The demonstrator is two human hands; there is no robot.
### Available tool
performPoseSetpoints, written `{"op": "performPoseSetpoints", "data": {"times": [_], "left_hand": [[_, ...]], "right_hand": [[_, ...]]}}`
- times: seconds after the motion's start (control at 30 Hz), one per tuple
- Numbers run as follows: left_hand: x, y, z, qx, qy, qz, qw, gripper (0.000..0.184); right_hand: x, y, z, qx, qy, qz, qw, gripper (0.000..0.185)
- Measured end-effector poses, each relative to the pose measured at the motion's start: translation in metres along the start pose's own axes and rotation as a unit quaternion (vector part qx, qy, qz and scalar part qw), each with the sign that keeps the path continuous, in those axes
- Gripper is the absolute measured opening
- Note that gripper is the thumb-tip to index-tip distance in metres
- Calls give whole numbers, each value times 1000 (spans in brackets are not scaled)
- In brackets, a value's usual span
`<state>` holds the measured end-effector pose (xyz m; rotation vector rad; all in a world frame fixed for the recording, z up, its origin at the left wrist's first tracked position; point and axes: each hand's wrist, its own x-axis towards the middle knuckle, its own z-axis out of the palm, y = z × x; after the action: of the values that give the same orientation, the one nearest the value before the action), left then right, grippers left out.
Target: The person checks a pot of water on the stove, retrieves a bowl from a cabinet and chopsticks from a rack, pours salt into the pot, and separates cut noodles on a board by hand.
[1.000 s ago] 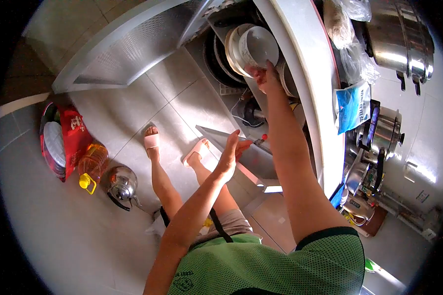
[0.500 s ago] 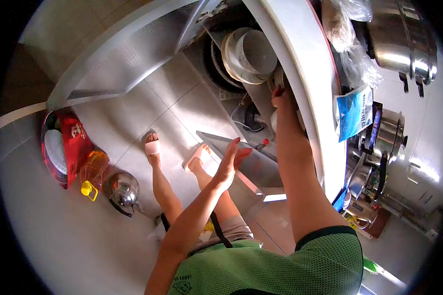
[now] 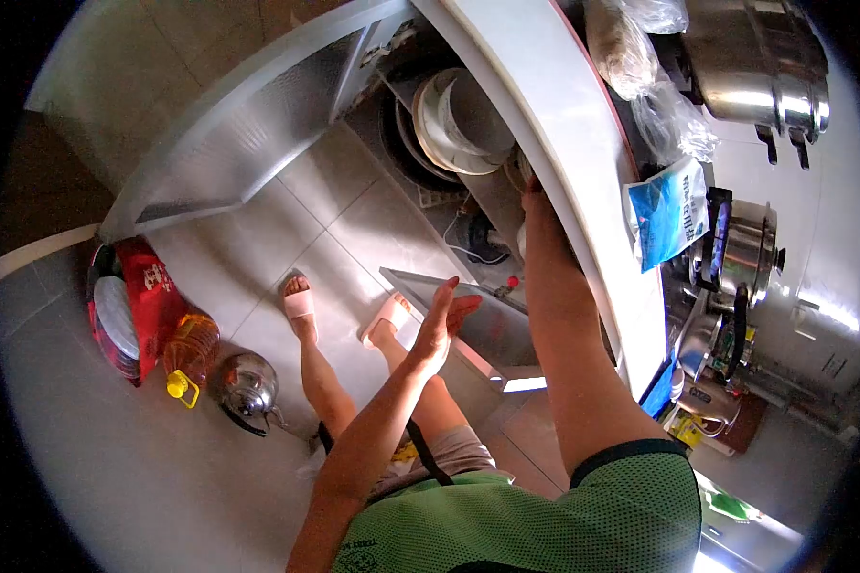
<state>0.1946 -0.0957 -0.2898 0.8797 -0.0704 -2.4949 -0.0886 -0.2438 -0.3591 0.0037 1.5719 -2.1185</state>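
At the far left, a red bag (image 3: pixel 159 296), a yellow-capped bottle (image 3: pixel 189 351) and a metal kettle (image 3: pixel 248 387) stand close together on the floor, probably set there to keep the walkway passable. Farther right, the left hand (image 3: pixel 434 334) hangs in the air with fingers spread and nothing in it, perhaps held out for balance as the other arm stretches away. Beyond it, inside the cabinet, the white bowls (image 3: pixel 478 119) sit stacked one within another, seemingly to save room, with a dark pan (image 3: pixel 389 143) beside them on their left. The right hand (image 3: pixel 535 196) reaches into the cabinet just beside the bowls, under the edge of the white counter (image 3: pixel 578 162); its fingers are mostly hidden, so whether they hold anything cannot be told. On the right, a blue-and-white packet (image 3: pixel 667 215) lies near the counter's edge, and a lidded metal pot (image 3: pixel 750 253) stands behind it, likely within easy reach.
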Motion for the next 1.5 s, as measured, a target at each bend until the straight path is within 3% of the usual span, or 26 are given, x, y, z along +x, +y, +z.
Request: {"op": "performPoseSetpoints", "data": {"times": [0.3, 0.43, 0.47, 0.5, 0.53, 0.57, 0.67, 0.73, 0.83, 0.87, 0.93, 0.97, 1.0, 1.03, 1.1, 1.13, 1.2, 1.27, 1.3, 1.33, 1.4, 1.5], "left_hand": [[4, 2, 4, -33, 6, 31, 999, 71], [5, 12, 15, -26, 36, 8, 999, 73], [7, 12, 15, -19, 35, 4, 999, 73], [10, 12, 15, -1, 40, 5, 999, 73], [9, 14, 18, 16, 44, 4, 999, 74], [9, 17, 22, 31, 53, -7, 998, 75], [4, 22, 25, 61, 47, -22, 997, 73], [-1, 34, 30, 87, 59, -27, 994, 71], [-14, 65, 28, 195, 100, 45, 975, 58], [-23, 84, 26, 243, 106, 98, 959, 56], [-35, 133, 12, 408, 130, 214, 878, 51], [-58, 162, 34, 507, 173, 281, 797, 44], [-74, 193, 34, 663, 176, 343, 642, 40], [-82, 217, 26, 660, 198, 394, 608, 36], [-102, 265, 32, 699, 236, 473, 482, 40], [-106, 283, 27, 703, 235, 473, 476, 40], [-113, 313, 19, 808, 313, 425, 263, 43], [-115, 326, -4, 838, 304, 367, 266, 44], [-116, 330, -6, 862, 294, 311, 273, 46], [-117, 334, -7, 862, 298, 312, 267, 46], [-120, 336, -10, 828, 262, 289, 403, 44], [-121, 341, -24, 860, 243, 277, 353, 43]], "right_hand": [[-67, -45, -29, -140, -78, -152, 975, 31], [-88, -54, -39, -341, -140, -392, 843, 32], [-96, -57, -43, -278, -128, -288, 907, 33], [-113, -65, -44, -121, -67, -95, 986, 36], [-126, -74, -45, 48, -3, 102, 994, 39], [-136, -84, -42, 37, -55, 99, 993, 44], [-161, -97, -48, 1, -86, 77, 993, 45], [-170, -106, -42, 4, -70, 54, 996, 48], [-178, -115, -50, 3, -38, 93, 995, 46], [-177, -115, -57, -26, -41, 125, 991, 44], [-182, -118, -66, -48, -42, 162, 985, 42], [-184, -121, -67, -86, -43, 186, 978, 33], [-187, -122, -67, -123, -45, 208, 969, 25], [-190, -124, -65, -115, -43, 210, 970, 25], [-195, -131, -57, -188, -70, 246, 948, 23], [-200, -136, -54, -181, -71, 249, 949, 23], [-209, -150, -44, -218, -164, 293, 916, 23], [-214, -153, -40, -224, -173, 312, 907, 24], [-212, -152, -40, -249, -214, 327, 886, 24], [-209, -151, -38, -275, -255, 339, 863, 25], [-209, -155, -29, -303, -284, 351, 840, 25], [-210, -158, -14, -353, -365, 337, 793, 24]]}}
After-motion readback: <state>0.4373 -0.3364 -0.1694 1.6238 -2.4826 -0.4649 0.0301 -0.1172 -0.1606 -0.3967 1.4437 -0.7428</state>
